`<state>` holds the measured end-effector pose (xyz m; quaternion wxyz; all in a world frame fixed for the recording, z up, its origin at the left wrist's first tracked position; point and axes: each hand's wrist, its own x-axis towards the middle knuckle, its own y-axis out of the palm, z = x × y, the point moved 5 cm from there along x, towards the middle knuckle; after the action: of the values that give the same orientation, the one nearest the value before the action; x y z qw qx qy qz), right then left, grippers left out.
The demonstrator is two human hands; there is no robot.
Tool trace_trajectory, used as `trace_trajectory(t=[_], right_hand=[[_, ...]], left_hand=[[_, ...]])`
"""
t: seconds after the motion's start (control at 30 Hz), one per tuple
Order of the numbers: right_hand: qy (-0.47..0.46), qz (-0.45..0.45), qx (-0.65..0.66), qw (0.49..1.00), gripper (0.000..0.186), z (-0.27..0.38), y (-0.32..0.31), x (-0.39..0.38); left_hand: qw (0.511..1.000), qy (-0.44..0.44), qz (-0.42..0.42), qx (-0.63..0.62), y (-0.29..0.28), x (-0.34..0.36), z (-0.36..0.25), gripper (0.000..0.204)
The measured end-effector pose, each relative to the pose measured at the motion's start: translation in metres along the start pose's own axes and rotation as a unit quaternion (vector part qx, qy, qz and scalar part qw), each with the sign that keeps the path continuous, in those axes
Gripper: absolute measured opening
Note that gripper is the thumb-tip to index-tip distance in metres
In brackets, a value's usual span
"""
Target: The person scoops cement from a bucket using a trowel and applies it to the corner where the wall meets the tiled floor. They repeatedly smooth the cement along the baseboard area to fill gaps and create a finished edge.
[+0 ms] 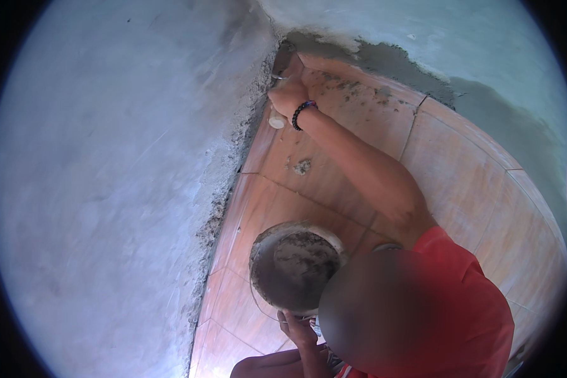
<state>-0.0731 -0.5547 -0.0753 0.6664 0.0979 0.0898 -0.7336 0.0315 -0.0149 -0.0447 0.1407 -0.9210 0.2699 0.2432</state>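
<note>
Neither of my hands is in view. Below me another person in a red shirt (469, 286) crouches on the tiled floor. That person's right hand (290, 94), with a dark bead bracelet at the wrist, grips what looks like a trowel with a pale round handle end (276, 120). The tool is held in the corner where the walls meet; its blade is mostly hidden. The person's left hand (299, 329) is at the near rim of a round bucket (256, 277) with a wire handle. Grey mortar (305, 258) lies inside it.
A plastered wall (120, 189) runs along the left, with a rough mortar edge at its foot. Wet grey mortar (400, 66) borders the far wall above the skirting tiles (359, 74). A mortar lump (302, 166) and crumbs lie on the orange-brown tiles (321, 205).
</note>
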Motion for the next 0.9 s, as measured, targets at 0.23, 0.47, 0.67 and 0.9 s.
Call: trace_trajectory(t=[0.23,0.47,0.67,0.9], right_hand=[[-0.007,-0.027,-0.074,0.997,0.033,0.030,-0.011,-0.034],[-0.047,-0.015,-0.055,0.997,0.054,0.012,-0.008,-0.065],[-0.121,0.006,-0.014,0.993,0.061,-0.043,-0.027,-0.091],[0.012,-0.003,0.106,0.994,0.050,-0.046,-0.048,-0.045]], left_hand=[[0.999,0.004,0.038,0.001,-0.009,0.010,0.012,0.037],[1.000,0.007,0.020,0.013,-0.008,0.009,0.011,0.038],[1.000,-0.001,-0.021,0.013,-0.011,0.012,0.014,0.037],[1.000,0.007,-0.008,0.014,-0.011,0.012,0.015,0.038]])
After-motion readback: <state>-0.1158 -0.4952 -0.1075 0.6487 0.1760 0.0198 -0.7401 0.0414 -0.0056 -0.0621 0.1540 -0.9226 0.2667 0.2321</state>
